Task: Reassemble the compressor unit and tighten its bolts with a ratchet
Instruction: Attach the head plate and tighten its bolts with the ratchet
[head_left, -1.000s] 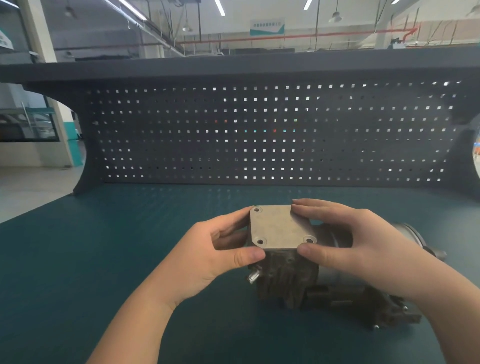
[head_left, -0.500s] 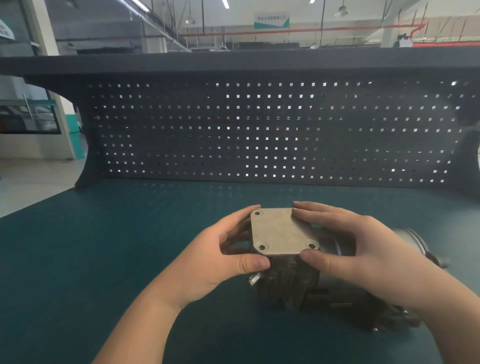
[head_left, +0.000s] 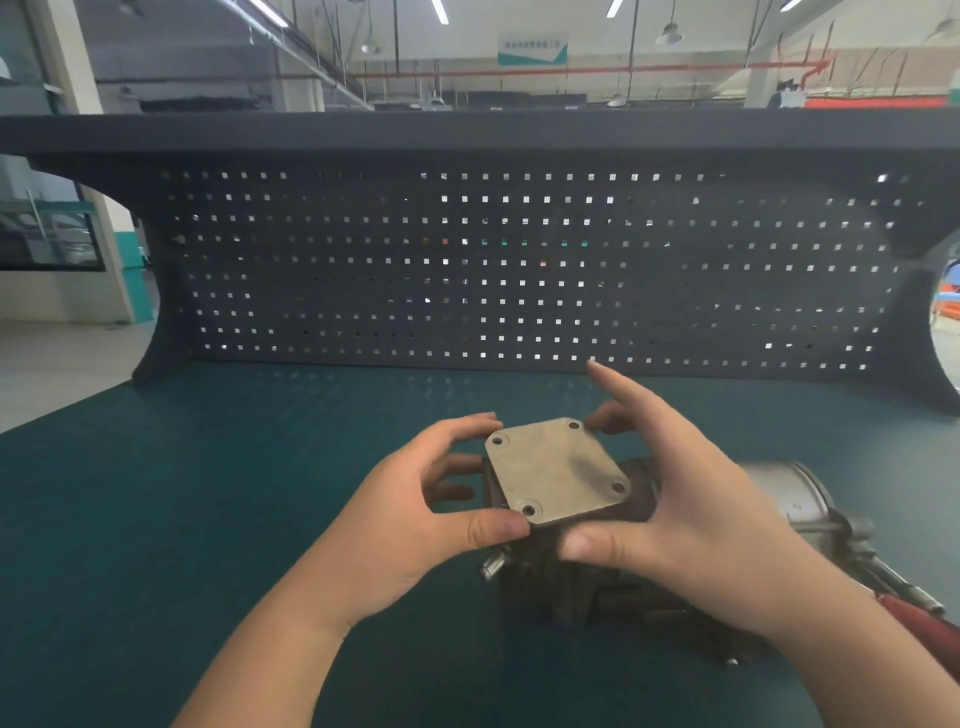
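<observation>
A square grey metal cover plate (head_left: 557, 472) with a bolt hole in each corner lies on top of the dark compressor body (head_left: 571, 577), turned at an angle to it. My left hand (head_left: 415, 525) pinches the plate's left side, thumb at the near corner and fingers at the far-left corner. My right hand (head_left: 685, 499) holds its right side, thumb under the near edge, a finger at the far corner, the index finger raised. A short silver stub (head_left: 491, 566) sticks out of the body's left side. The holes hold no bolts.
The compressor's silver cylindrical end (head_left: 789, 499) lies to the right on the green bench mat (head_left: 208, 519). A red-handled tool (head_left: 919, 623) pokes in at the right edge. A dark pegboard (head_left: 519, 270) closes off the back of the bench.
The cover plate has been rotated on the compressor body, its corners now pointing diagonally. My right index finger has lifted off the plate and my right thumb has moved to the near edge.
</observation>
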